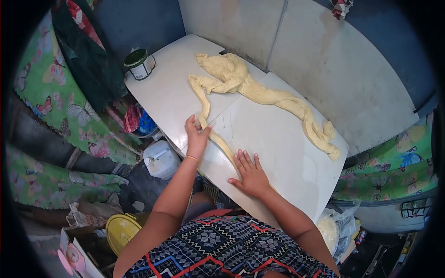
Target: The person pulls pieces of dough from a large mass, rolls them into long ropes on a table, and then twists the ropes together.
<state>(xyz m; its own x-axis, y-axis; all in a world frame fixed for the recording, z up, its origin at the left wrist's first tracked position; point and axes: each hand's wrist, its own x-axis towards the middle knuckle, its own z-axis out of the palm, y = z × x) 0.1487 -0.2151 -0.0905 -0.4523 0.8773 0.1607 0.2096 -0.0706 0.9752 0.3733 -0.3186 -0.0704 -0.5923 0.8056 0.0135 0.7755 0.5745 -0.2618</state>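
A long strip of pale yellow dough (223, 145) runs down the white table (282, 162) toward its near edge. My left hand (197, 136) has its fingers around the strip, thumb on one side and fingertips on the other. Lower right, my right hand (251, 175) lies flat over the strip with its fingers spread, hiding part of it. Beyond my hands the strip joins a thick, lumpy mass of dough (227, 69), which stretches as a twisted length along the back to the table's right side.
A dark-lidded tub (139, 65) stands at the table's far left corner. Grey boards (333, 69) rise behind the table. Below its left edge are a white jug (161, 160) and a yellow lid (123, 233). Butterfly-print curtains (53, 97) hang at the left and right.
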